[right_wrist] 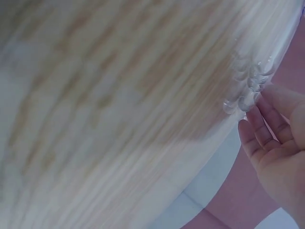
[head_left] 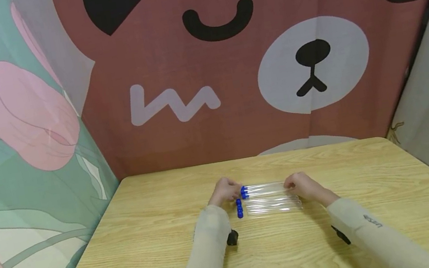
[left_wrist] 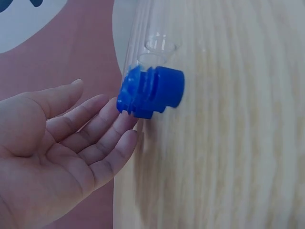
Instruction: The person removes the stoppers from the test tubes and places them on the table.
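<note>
Clear test tubes with blue caps (head_left: 244,192) lie side by side on the wooden table. In front of them is a row of uncapped clear test tubes (head_left: 272,205), with several loose blue caps (head_left: 239,208) lined up by their left ends. My left hand (head_left: 224,191) is beside the capped ends. In the left wrist view its fingers (left_wrist: 106,162) are relaxed, tips right at the blue caps (left_wrist: 150,90). At the other end, my right hand (head_left: 302,184) has loosely bent fingers against the rounded tube ends (right_wrist: 248,90); nothing is clasped in its palm (right_wrist: 286,167).
The wooden table (head_left: 155,259) extends around the tubes on all sides. Behind it hangs a curtain (head_left: 182,144) with a bear face, and a tulip-print curtain (head_left: 34,185) hangs at the left. Dark wrist devices (head_left: 232,237) show under the sleeves.
</note>
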Demonstrator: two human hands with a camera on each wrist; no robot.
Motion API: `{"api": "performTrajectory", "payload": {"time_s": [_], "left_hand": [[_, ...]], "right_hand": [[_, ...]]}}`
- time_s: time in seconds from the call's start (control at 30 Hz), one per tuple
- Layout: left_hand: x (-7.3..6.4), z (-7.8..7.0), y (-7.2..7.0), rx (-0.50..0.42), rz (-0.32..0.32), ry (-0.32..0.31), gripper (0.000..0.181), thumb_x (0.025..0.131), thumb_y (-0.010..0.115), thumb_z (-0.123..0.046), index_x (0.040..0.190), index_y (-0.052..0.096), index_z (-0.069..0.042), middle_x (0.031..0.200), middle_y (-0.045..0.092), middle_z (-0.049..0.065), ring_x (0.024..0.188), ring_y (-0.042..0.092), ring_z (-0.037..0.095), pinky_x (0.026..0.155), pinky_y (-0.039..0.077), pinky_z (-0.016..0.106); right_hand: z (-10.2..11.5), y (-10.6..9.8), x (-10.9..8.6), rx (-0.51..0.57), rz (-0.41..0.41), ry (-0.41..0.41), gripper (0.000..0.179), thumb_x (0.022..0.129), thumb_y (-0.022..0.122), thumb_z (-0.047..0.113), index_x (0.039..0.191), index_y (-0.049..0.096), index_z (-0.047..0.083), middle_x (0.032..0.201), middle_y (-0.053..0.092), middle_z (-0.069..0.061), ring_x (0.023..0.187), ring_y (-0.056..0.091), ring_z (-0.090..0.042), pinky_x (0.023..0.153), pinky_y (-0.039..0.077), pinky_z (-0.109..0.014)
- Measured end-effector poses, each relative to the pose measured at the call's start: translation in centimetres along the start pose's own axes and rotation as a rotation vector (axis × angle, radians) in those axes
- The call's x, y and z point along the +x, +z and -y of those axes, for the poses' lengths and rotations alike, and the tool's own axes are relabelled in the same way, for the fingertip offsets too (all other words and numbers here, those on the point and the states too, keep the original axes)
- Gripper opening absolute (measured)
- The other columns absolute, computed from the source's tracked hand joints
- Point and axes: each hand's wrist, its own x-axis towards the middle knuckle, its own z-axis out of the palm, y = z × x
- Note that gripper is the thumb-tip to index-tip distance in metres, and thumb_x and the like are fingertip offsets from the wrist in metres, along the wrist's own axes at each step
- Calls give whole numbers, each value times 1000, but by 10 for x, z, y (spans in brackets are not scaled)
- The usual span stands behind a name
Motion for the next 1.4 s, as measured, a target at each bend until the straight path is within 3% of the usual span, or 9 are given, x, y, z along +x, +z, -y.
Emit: {"api": "performTrajectory", "payload": {"time_s": [0.23, 0.67, 0.77, 0.93, 1.03, 1.17, 1.4], "left_hand": [[1, 5, 0, -4, 10, -10, 21, 87, 59, -15, 89, 66, 5, 70, 64, 8, 63, 61, 16, 57, 50, 27], [3, 7, -2, -1, 24, 5, 19, 86, 58, -11, 89, 66, 6, 73, 65, 10, 64, 60, 15, 55, 50, 25], [3, 8, -2, 2, 26, 5, 18, 85, 58, -9, 89, 66, 7, 74, 66, 9, 64, 60, 15, 55, 49, 25], [1, 7, -3, -1, 29, 7, 20, 87, 57, -11, 89, 66, 6, 73, 65, 9, 64, 60, 16, 56, 50, 26], [-1, 6, -4, 0, 29, 6, 21, 88, 57, -14, 88, 66, 6, 73, 65, 9, 66, 61, 17, 58, 50, 28], [-3, 5, -6, 8, 25, 2, 22, 89, 57, -15, 89, 66, 5, 74, 64, 9, 68, 61, 19, 59, 51, 29], [-2, 9, -7, 0, 21, -2, 23, 88, 57, -16, 92, 64, 5, 75, 64, 9, 70, 62, 20, 60, 51, 28]], "right_hand": [[-5, 2, -3, -6, 26, 10, 16, 70, 68, -11, 86, 66, -7, 80, 64, -13, 72, 59, -22, 61, 50, -31], [-6, 0, -4, -28, -2, -37, 12, 70, 67, -12, 81, 67, -6, 77, 64, -12, 67, 58, -19, 57, 49, -28], [-8, 0, -5, 9, -16, -50, 12, 71, 68, -10, 82, 67, -7, 78, 65, -14, 69, 60, -22, 59, 51, -31], [-30, 5, -5, 133, -50, -160, 14, 77, 69, 6, 87, 67, -4, 79, 64, -8, 69, 59, -16, 58, 50, -29], [-32, 4, -6, 188, -56, -145, 15, 80, 67, 9, 87, 66, -3, 80, 63, -7, 70, 58, -17, 60, 50, -31], [-17, -3, -10, 190, -62, -47, 10, 79, 63, -1, 87, 64, -7, 81, 62, -13, 73, 57, -25, 63, 49, -37], [-9, -6, -9, 244, -84, 99, 13, 82, 59, -5, 93, 63, -11, 90, 62, -22, 79, 58, -27, 64, 49, -31]]}}
